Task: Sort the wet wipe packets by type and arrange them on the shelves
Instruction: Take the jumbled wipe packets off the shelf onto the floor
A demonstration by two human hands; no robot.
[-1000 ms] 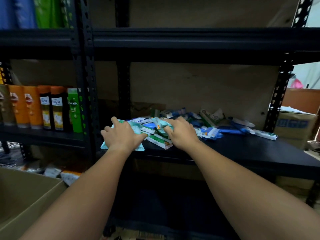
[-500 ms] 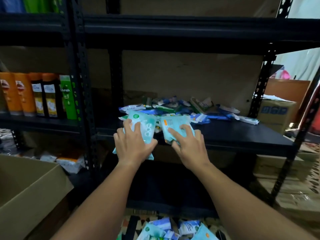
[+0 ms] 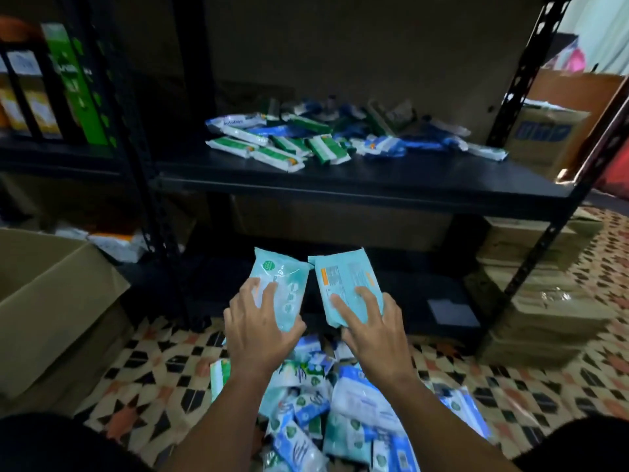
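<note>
Change: a second ago your hands were up at the middle shelf (image 3: 357,185), among the mixed packets; now both have come down with a teal packet each, in front of the dark bottom shelf (image 3: 425,301).
Left hand: your left hand (image 3: 260,330) grips the left teal packet (image 3: 280,284), printed front up, fingers (image 3: 269,291) spread over its face and thumb at its lower edge.
Right hand: your right hand (image 3: 369,332) grips the right teal packet (image 3: 343,279), label side up, fingers (image 3: 340,303) curled over its lower half.
Packets: the two nearly touch at their top corners, held just above the bottom shelf's front edge.
Meaning: you seem to be pulling this type out of the mix, probably for the bottom shelf.
Left to sort: the green and blue packets (image 3: 306,144) lie jumbled on the middle shelf, and a loose floor pile (image 3: 340,410) lies under your wrists.
Nearby: a cardboard box (image 3: 51,301) stands at your left.
</note>
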